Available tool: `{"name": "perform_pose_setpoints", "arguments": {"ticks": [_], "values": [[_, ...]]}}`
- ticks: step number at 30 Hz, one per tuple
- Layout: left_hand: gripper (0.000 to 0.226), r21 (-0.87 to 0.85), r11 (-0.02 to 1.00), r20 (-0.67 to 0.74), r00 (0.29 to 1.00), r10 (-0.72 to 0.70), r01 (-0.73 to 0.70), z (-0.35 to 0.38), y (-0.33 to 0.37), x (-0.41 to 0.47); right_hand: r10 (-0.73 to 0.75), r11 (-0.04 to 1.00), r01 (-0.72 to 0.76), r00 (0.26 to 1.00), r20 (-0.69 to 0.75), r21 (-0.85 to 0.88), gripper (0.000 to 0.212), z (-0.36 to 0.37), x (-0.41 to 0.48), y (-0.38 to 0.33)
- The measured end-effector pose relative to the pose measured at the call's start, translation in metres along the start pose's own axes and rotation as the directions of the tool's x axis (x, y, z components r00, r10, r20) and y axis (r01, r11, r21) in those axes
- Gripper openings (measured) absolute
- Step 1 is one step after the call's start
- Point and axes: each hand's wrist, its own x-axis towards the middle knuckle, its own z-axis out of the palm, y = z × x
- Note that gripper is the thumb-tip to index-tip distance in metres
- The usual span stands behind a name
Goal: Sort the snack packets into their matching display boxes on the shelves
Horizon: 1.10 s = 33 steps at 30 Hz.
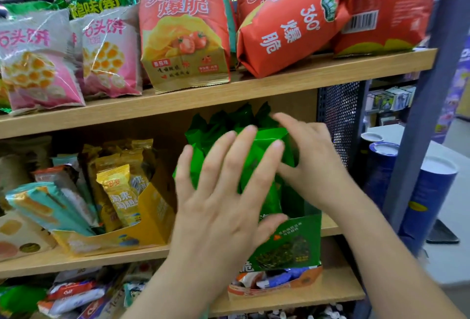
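The green packets (264,145) are stood crowded in the green box (292,242) on the middle shelf (101,260). They are pressed by the left hand (223,191), flat with fingers spread, and touched at the side by the right hand (310,150), likewise wide. Under too hard a push, packets could be crushed or squeezed out, or the box knocked askew.

My one camera rides on my head, a wide-angle lens facing forward and down at the shelves (229,92) from close range, so the middle tier fills most of the view. My left hand (223,191) and right hand (312,155) reach up from the near bottom edge, and the grey upright post (417,140) leans along the far right edge.
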Motion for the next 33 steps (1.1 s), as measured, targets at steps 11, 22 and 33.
{"name": "perform_pose_setpoints", "arguments": {"ticks": [11,22,33], "values": [[0.042,-0.153,0.987,0.03,0.998,0.058,-0.053,0.019,-0.027,0.002,0.054,0.876,0.035,0.984,-0.169,0.482,0.035,-0.013,0.008,0.008],[0.041,-0.326,0.937,0.108,0.98,0.169,-0.125,0.026,-0.052,0.013,-0.052,0.761,0.082,0.997,-0.066,0.643,0.037,-0.046,0.015,0.024],[0.057,-0.023,0.975,0.163,0.961,0.221,-0.221,0.009,-0.045,0.024,-0.073,0.723,0.049,0.997,0.005,0.689,0.039,-0.034,0.015,0.027]]}}
